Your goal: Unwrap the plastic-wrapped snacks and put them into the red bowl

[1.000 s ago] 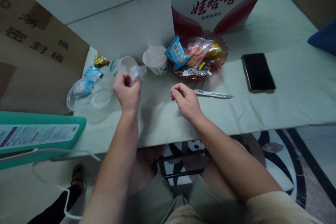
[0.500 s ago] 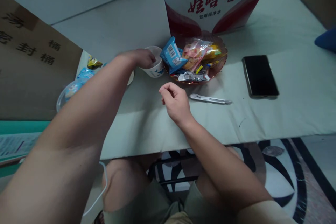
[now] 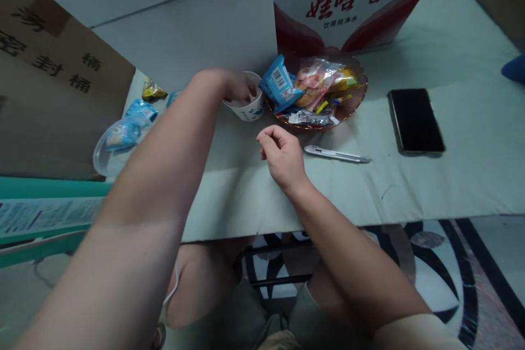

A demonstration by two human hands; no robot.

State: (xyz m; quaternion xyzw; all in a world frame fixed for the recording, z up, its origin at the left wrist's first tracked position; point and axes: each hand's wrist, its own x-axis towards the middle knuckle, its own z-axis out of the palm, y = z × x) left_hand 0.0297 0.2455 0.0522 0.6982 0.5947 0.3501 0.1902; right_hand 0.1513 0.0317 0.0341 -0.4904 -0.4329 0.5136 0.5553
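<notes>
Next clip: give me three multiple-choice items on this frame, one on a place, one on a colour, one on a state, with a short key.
1. Where does the slim silver utility knife lie?
A. on the table, in front of the brown snack bowl
B. inside the white paper cup
C. on the floor

2. What colour is the snack packet leaning at the bowl's left edge?
A. green
B. blue
C. black

3. How is the right hand?
A. gripping the black phone
B. flat and spread on the table
C. loosely curled, holding nothing visible

Key: 1 A, the knife rests on the pale table just below the bowl. 2 B, it is blue with a white barcode label. 3 C, its fingers curl over bare table, while the left hand reaches into the white paper cup and the black phone lies apart.
</notes>
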